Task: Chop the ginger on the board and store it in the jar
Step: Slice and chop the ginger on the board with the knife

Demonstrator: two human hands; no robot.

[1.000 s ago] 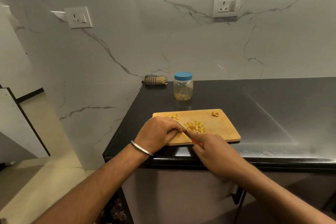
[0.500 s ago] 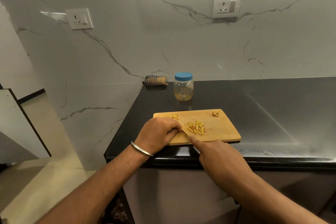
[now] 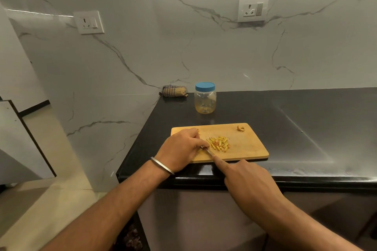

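Note:
A small heap of yellow ginger strips [image 3: 218, 144] lies in the middle of the wooden board [image 3: 247, 144]. My left hand [image 3: 181, 150] rests curled on the board's left part, its fingertips at the heap's left edge. My right hand [image 3: 247, 182] grips a knife [image 3: 209, 152], index finger stretched along the blade, whose tip reaches under my left fingers. A ginger scrap [image 3: 240, 128] sits at the board's far right corner. Behind the board stands a clear plastic jar [image 3: 205, 100] with its blue lid on.
The board lies near the front edge of a black counter [image 3: 306, 128], close to its left end. A folded checked cloth [image 3: 174, 91] sits against the marble wall left of the jar. Two wall sockets [image 3: 253, 8] are above.
My right hand has drawn back toward the counter's front edge, with the index finger now stretched out along the blade. My left hand stays curled beside the ginger heap.

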